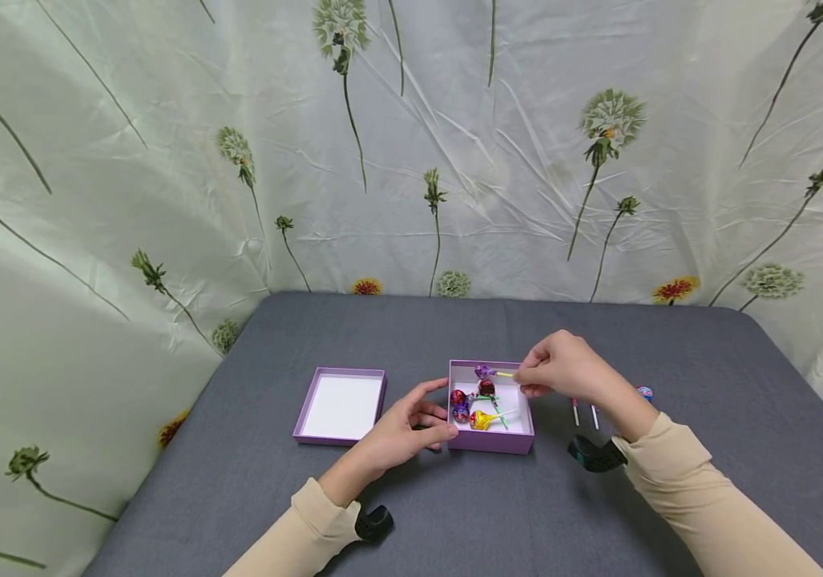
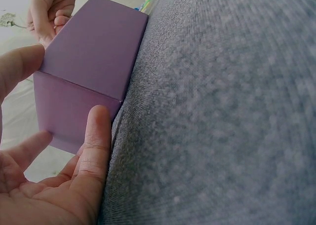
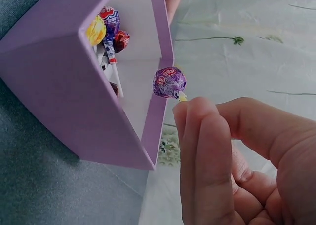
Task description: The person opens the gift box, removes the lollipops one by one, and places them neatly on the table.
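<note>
My right hand (image 1: 558, 365) pinches a purple-wrapped lollipop (image 3: 169, 82) by its yellow stick, over the right side of an open purple box (image 1: 490, 441). Inside that box lie several lollipops, among them a yellow one (image 1: 482, 420), a dark red one (image 1: 486, 387) and a purple-blue one (image 1: 461, 413). With its fingers spread, my left hand (image 1: 411, 425) touches the box's left side, the thumb at the near corner. In the left wrist view, one fingertip (image 2: 99, 119) rests against the purple wall low down near the cloth.
A purple lid (image 1: 340, 407) with a white inside lies left of the box. Right of the box, partly behind my right arm, are more lollipops, with sticks (image 1: 595, 417) and a blue-wrapped head (image 1: 645, 393) showing. Grey cloth (image 1: 469, 513) covers the table; a floral curtain (image 1: 411, 160) hangs behind.
</note>
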